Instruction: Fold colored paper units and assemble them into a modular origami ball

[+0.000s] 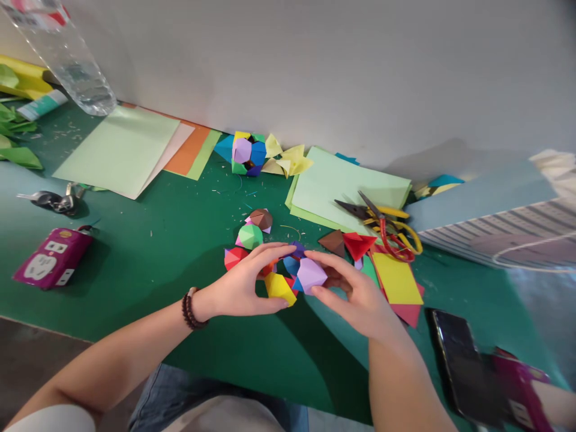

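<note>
While the left hand [238,285] and right hand [355,294] are curled around a colourful folded paper model [279,287], it's sitting right between them over the green worktop [157,264], made of pointy yellow, lilac, blue and red bits. The left fingers [274,252] are across the top with the thumb down by the yellow point, and the right fingers [326,262] pinch in around the lilac point, so both hands are only partly closed and have a proper hold on it. Just behind the model there's a smaller paper cluster [249,236] in green, brown and pink, and a bit further back a blue-and-lilac paper ball [247,153]. Off to the right of the model are some yellow-handled scissors [378,219] lying on mint paper sheets [346,186], and nearer the right hand there's a black phone [454,366]. Left of the model is a purple box [54,258].
</note>
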`<control>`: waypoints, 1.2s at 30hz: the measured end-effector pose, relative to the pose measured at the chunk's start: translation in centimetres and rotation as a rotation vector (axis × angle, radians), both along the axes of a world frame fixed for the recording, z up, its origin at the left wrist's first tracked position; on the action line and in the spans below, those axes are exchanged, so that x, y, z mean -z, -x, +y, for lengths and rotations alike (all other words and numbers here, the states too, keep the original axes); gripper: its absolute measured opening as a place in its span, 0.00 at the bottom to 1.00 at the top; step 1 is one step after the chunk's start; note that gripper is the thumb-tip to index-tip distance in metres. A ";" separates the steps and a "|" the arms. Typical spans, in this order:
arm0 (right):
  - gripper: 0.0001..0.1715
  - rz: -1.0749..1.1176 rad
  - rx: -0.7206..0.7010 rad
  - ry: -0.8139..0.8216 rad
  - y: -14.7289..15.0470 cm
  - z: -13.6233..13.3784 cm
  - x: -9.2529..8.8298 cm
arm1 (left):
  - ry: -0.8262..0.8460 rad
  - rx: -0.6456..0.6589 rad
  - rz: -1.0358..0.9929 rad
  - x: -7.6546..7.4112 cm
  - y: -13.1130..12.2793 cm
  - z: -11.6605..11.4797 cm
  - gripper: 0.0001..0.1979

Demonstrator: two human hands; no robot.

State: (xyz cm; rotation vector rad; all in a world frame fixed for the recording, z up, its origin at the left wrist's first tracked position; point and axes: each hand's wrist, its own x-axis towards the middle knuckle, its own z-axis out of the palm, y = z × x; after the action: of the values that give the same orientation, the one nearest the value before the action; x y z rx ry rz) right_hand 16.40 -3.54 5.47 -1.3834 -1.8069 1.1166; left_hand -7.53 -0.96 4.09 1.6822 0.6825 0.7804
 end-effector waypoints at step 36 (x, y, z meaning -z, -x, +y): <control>0.21 -0.238 0.000 -0.258 1.1 0.4 1.3 | 0.173 -0.286 -0.025 1.1 -0.7 0.1 0.22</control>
State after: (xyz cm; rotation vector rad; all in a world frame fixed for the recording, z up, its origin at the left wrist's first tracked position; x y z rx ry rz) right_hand 15.32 -3.16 4.16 -1.4056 -2.0348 0.7095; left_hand -6.84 -0.86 2.96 1.4340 0.9597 0.9130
